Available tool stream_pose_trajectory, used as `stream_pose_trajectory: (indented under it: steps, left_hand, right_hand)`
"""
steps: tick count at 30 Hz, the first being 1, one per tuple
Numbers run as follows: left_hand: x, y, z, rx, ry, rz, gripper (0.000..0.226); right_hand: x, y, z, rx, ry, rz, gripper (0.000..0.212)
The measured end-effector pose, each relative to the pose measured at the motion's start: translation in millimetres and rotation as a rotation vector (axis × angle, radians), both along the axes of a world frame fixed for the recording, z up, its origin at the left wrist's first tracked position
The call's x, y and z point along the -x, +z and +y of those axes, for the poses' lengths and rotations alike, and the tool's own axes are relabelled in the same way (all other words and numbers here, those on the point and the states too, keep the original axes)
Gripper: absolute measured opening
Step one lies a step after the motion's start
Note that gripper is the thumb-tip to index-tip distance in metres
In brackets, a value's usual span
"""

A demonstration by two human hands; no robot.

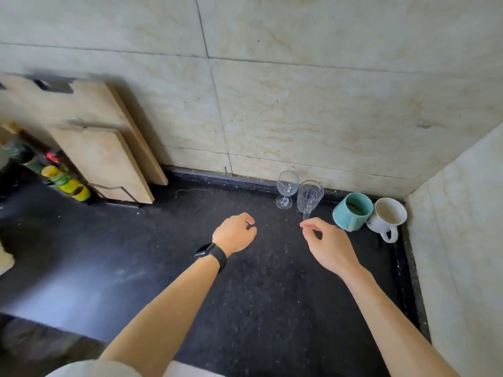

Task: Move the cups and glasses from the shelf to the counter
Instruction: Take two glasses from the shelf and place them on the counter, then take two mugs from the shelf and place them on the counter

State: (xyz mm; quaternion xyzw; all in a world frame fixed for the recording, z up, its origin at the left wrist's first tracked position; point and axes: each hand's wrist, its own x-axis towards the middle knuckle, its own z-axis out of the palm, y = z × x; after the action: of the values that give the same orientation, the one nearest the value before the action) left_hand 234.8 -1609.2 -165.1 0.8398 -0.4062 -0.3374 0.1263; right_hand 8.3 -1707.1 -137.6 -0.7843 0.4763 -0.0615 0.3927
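Head view, clear stemmed glass (287, 189), cut-pattern glass (309, 196), teal mug (351, 211), white mug (387, 217)

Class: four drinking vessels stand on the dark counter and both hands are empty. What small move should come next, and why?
Probably draw the right hand back from the cut glass. It, the wine glass, teal mug and white mug stand upright; the left hand holds nothing.

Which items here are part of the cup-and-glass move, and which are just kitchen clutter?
Job items: wine glass, cut-glass goblet, teal mug, white mug, black counter.

Clutter: wooden cutting boards, yellow-lidded jars.
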Motion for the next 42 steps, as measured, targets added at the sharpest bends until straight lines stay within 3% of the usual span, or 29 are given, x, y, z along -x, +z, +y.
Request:
stream_pose_trajectory:
  steps: [6, 9, 15, 22, 26, 32, 42]
  left_hand:
    - [-8, 69, 126, 0.161, 0.285, -0.223, 0.030]
    - [-5, 105, 215, 0.145, 0.411, -0.389, 0.031]
    - [31, 181, 441, 0.072, 0.794, -0.663, 0.030]
    - [155, 248, 687, -0.020, 1.299, -0.773, 0.031]
    - [229, 268, 807, -0.097, 1.503, -0.818, 0.031]
    - [303, 288, 964, -0.165, 1.629, -0.909, 0.029]
    - [322, 328, 1148, -0.208, 1.672, -0.980, 0.031]
  right_hand:
    - [-55, 62, 59, 0.203, 0.415, -0.082, 0.031]
    - [-98, 87, 122, 0.255, 0.608, -0.173, 0.032]
    - [-169, 148, 314, 0.316, 1.070, -0.383, 0.030]
    - [-164, 213, 568, 0.389, 1.568, -0.628, 0.029]
    - [-135, 237, 697, 0.385, 1.736, -0.754, 0.029]
    - [-96, 255, 857, 0.401, 1.821, -0.845, 0.031]
    - [-86, 296, 1037, 0.433, 1.874, -0.899, 0.034]
